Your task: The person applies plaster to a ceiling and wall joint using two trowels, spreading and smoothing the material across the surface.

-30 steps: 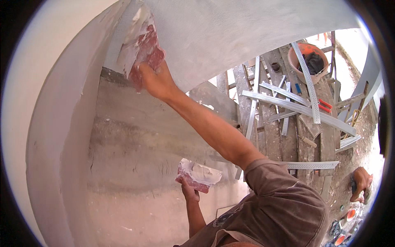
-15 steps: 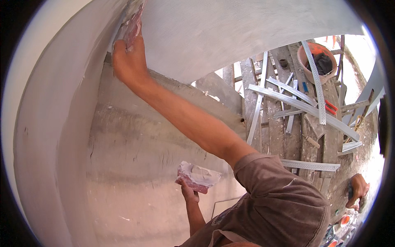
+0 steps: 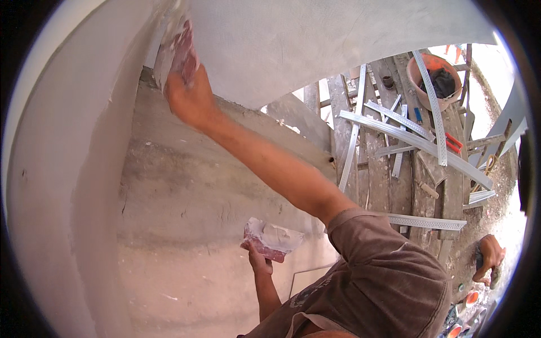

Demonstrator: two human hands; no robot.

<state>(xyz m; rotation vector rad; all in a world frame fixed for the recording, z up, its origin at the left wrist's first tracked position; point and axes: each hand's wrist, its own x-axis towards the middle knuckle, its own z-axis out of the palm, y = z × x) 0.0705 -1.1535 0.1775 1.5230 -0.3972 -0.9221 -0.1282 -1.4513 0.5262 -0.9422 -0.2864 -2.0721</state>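
My right arm reaches up to the far left, where my right hand (image 3: pixel 190 100) is closed around a red-backed plastering scraper (image 3: pixel 186 53). The scraper is smeared with pale paste and stands against the corner between the curved wall surface (image 3: pixel 96 146) and the smooth grey panel (image 3: pixel 315 45); whether its edge touches is hard to tell. Lower in the picture, my left hand (image 3: pixel 260 261) grips a second wide scraper (image 3: pixel 279 239). That one has a red grip strip and white paste spread over its blade, and it is held away from the wall.
On the right, wooden planks (image 3: pixel 375 180) carry several perforated metal strips (image 3: pixel 411 138). An orange bucket (image 3: pixel 448 101) with dark cloth inside stands at the far end, near a red tool (image 3: pixel 453 143). Another person (image 3: pixel 490 257) shows at the right rim.
My right hand has come down and slightly right along the corner, bringing its scraper with it. The left hand and its scraper stay almost in place.
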